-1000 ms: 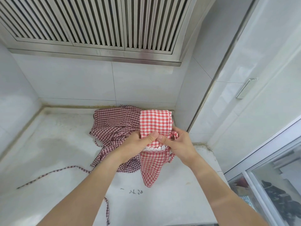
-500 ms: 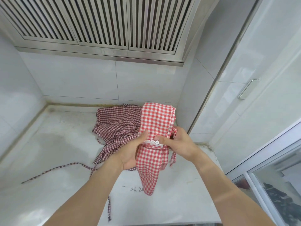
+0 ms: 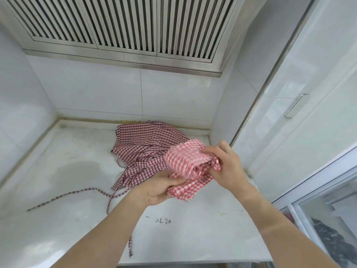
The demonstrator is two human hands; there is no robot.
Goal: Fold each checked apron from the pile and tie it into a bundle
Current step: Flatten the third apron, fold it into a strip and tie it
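A bright red-and-white checked apron (image 3: 186, 157) is bunched between both hands above the white counter (image 3: 67, 171), its upper part blurred. My left hand (image 3: 160, 188) grips its lower end from below, palm up. My right hand (image 3: 226, 165) grips the right side of the bunch, fingers curled into the cloth. Behind and left lies a dark red checked apron (image 3: 144, 147), crumpled on the counter, with long ties (image 3: 63, 196) trailing to the left and toward the front edge.
White tiled walls close the counter at the back, left and right. A slatted steel vent hood (image 3: 125, 26) hangs overhead. A white door with a metal handle (image 3: 295, 105) stands at the right. Small dark marks (image 3: 160, 221) sit on the counter near the front.
The long folded strip of bright red apron has been doubled over into a bunch. My right hand rose over its top; my left hand turned palm up beneath it.
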